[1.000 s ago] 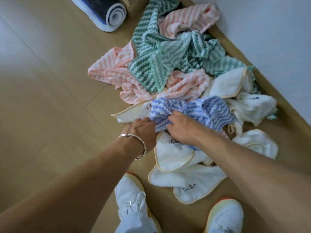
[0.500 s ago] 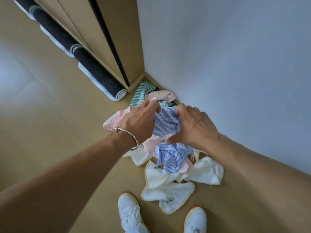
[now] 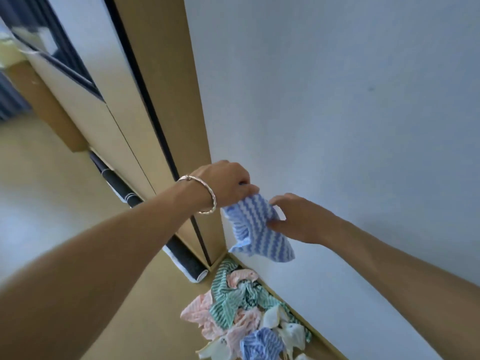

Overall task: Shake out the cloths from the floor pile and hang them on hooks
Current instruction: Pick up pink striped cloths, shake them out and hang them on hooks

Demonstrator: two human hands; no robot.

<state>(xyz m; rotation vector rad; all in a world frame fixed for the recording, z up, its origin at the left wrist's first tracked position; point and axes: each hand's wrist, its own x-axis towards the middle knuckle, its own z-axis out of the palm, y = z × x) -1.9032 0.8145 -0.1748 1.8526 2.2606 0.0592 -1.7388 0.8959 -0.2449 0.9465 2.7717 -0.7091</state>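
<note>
A blue-and-white zigzag cloth [image 3: 255, 226] hangs in the air in front of the white wall, held between both hands. My left hand [image 3: 226, 184], with a silver bangle on the wrist, pinches its upper left edge. My right hand [image 3: 298, 216] grips its right side with thumb and fingers. Far below on the floor lies the pile of cloths [image 3: 246, 318]: green, pink, white and another blue striped one, bunched against the skirting. No hooks are in view.
A white wall [image 3: 337, 113] fills the right. A tan wardrobe [image 3: 155, 87] with a dark gap stands left of it. A dark rolled mat [image 3: 181, 258] lies along the wardrobe's base on the wooden floor [image 3: 65, 190].
Both hands have lifted the blue cloth from the pile up to about chest height. The view has tilted up, so the pile and floor have dropped to the bottom and my shoes are out of sight.
</note>
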